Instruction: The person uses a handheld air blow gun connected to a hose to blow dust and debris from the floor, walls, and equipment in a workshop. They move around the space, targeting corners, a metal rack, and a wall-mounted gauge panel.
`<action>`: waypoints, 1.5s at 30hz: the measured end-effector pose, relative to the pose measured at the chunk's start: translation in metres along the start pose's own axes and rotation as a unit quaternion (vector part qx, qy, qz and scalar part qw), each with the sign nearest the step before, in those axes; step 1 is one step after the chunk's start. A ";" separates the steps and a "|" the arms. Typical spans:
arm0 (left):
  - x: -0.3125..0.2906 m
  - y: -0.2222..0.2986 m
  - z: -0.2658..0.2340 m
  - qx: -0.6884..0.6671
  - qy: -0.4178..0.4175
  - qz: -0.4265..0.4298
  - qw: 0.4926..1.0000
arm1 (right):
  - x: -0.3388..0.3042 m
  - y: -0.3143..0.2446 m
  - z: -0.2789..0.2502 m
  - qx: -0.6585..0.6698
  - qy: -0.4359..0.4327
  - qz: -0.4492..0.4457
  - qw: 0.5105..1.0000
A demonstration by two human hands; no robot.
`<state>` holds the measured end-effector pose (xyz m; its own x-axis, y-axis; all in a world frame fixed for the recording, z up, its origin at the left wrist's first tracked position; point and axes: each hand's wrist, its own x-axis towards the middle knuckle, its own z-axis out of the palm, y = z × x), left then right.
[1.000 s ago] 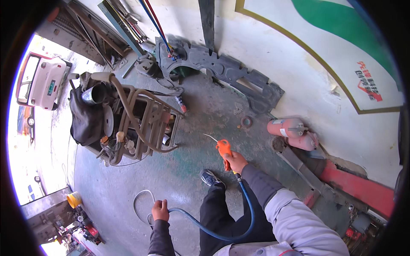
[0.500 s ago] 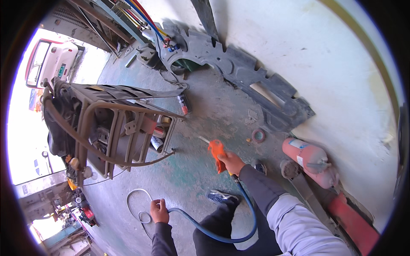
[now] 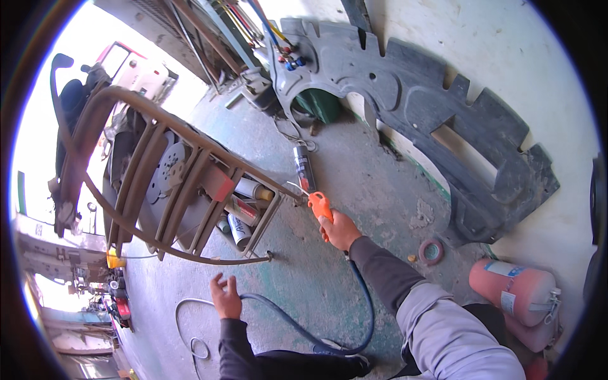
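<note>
My right hand (image 3: pixel 342 230) is wrapped round an orange air blow gun (image 3: pixel 321 206), whose thin bent metal nozzle points up and left toward a brown metal rack (image 3: pixel 183 136). A blue air hose (image 3: pixel 372 304) runs from the gun's base, loops low and passes up to my left hand (image 3: pixel 227 297). The left fingers are raised and apart; the hose lies against that hand, and whether it rests in the palm is hidden. Beyond the hand a thin pale hose (image 3: pixel 180 320) curls on the floor. Several cans, one of them a white spray can (image 3: pixel 239 232), lie in the rack's lower end.
A black spray can (image 3: pixel 304 168) stands on the floor by the rack. A large grey plastic panel (image 3: pixel 411 95) leans on the white wall. Red fire extinguishers (image 3: pixel 512 288) lie at right, near a tape roll (image 3: pixel 431 251). A vehicle (image 3: pixel 142 73) is outside, upper left.
My view has shifted, and the rack and panel look larger and nearer. The blow gun's nozzle is now closer to the rack's edge. My left fingers have spread from a curl.
</note>
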<state>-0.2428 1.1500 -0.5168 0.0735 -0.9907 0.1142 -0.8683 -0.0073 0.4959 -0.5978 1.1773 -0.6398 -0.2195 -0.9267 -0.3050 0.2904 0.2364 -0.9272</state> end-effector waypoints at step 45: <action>0.010 0.018 -0.016 -0.007 0.028 0.066 0.997 | 0.047 -0.064 0.076 -0.454 0.029 -0.081 0.887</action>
<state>-0.2503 1.1416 -0.4932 -0.0135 -0.9738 0.2268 -0.8655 0.1250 0.4850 -0.5559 1.0964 -0.5782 -0.2460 -0.9593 -0.1386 -0.6130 0.2647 -0.7444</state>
